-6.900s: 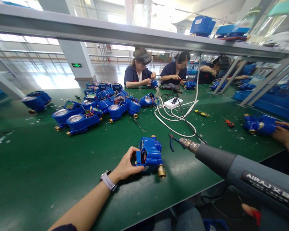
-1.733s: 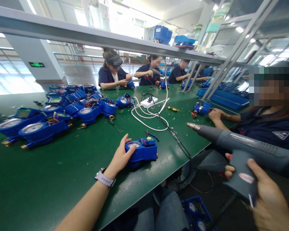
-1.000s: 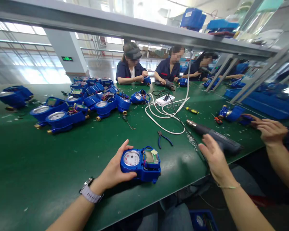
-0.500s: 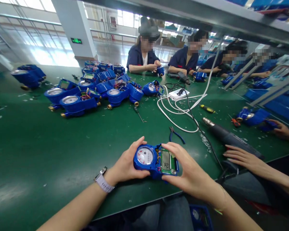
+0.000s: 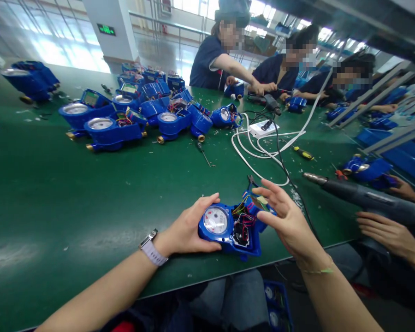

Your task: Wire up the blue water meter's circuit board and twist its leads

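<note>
A blue water meter [image 5: 216, 220] with a round dial lies near the table's front edge. My left hand [image 5: 190, 224] grips its dial end, thumb in front and fingers behind. At the other end the housing is uncovered, with coloured wires and dark parts [image 5: 241, 233] inside. Above this opening, the display module [image 5: 251, 203] is tipped up, still wired to the meter, its screen out of sight. Thumb and fingers of my right hand [image 5: 285, 214] are around the module's right side, some fingers raised. Blue-handled pliers [image 5: 251, 180] lie just behind, partly hidden.
Several blue meters [image 5: 115, 131] crowd the back left. A screwdriver [image 5: 204, 153], white power strip [image 5: 263, 128], looped cable and yellow screwdriver [image 5: 303, 153] lie farther back. At right, a co-worker's hand [image 5: 389, 235] is at a heat gun [image 5: 363, 191]; other people sit opposite.
The display module, earlier flat in the housing with its screen showing, is now lifted and turned, exposing the wires. My right hand has risen with it. The co-worker's heat gun has moved right.
</note>
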Available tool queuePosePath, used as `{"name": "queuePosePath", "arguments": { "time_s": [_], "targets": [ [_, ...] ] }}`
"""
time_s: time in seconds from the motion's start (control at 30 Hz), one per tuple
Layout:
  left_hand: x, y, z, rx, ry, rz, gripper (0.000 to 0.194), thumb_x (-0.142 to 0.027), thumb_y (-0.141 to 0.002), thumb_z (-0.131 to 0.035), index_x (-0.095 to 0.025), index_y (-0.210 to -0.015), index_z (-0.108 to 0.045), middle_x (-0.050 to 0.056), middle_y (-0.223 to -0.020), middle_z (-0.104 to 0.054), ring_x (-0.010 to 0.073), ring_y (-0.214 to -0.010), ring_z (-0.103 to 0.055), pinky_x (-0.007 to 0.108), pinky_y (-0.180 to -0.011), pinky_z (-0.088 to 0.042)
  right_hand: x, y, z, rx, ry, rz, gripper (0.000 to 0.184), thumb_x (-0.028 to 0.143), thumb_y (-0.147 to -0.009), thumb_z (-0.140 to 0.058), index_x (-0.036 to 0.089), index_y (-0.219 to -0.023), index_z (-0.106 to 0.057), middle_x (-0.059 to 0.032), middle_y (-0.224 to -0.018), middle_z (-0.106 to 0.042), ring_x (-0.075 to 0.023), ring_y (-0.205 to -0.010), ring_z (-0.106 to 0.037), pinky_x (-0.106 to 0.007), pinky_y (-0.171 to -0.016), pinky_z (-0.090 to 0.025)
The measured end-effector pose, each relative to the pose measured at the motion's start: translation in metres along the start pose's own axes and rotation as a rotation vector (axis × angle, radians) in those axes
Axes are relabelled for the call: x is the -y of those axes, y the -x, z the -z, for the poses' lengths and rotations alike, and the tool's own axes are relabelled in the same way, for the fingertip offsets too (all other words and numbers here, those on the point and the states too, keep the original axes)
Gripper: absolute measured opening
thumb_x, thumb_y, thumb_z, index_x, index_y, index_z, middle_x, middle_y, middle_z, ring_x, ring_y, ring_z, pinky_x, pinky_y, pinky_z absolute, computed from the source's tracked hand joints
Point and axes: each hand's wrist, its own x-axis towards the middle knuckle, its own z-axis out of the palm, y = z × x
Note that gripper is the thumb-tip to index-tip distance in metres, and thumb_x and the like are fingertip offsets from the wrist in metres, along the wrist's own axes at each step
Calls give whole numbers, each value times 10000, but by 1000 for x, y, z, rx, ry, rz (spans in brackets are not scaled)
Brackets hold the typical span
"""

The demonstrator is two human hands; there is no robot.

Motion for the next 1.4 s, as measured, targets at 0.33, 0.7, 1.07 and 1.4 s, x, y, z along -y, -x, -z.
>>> {"name": "queuePosePath", "arguments": {
  "time_s": [0.33,0.7,1.07,1.4],
  "targets": [
    [5,2,1,-1,63,39,1119,-536,-640,-805,-260,-1510,-158,159,-1393,-472,343,-1261,-503,528,-1124,-341,23,-45,-6,100,167,-4,883,441,-635,-785,189,-1391,-405,-109,-1295,-521,-212,-945,-586,-390,-852,-495],
    [2,0,1,-10,87,14,1037,-519,-687,-778,-276,-1495,-177,161,-1369,-468,340,-1243,-506,545,-1085,-380,-33,-63,11,155,-254,-223,627,434,-702,-800,210,-1236,-560,-88,-1211,-635,-220,-1011,-624,-358,-908,-487],
    [6,2,1,-11,84,3,994,-488,-676,-795,-295,-1471,-231,146,-1373,-442,335,-1241,-492,533,-1063,-401,-76,-20,14,84,-547,-224,558,495,-764,-714,268,-1249,-558,-69,-1304,-601,-247,-1171,-581,-419,-1005,-447],
    [7,4,2,2,74,7,972,-480,-682,-793,-312,-1466,-245,123,-1375,-434,322,-1249,-475,523,-1076,-383,-72,17,4,-175,-245,54,501,422,-833,-678,258,-1280,-522,-83,-1386,-519,-260,-1317,-435,-492,-1136,-284]
  ]
}}
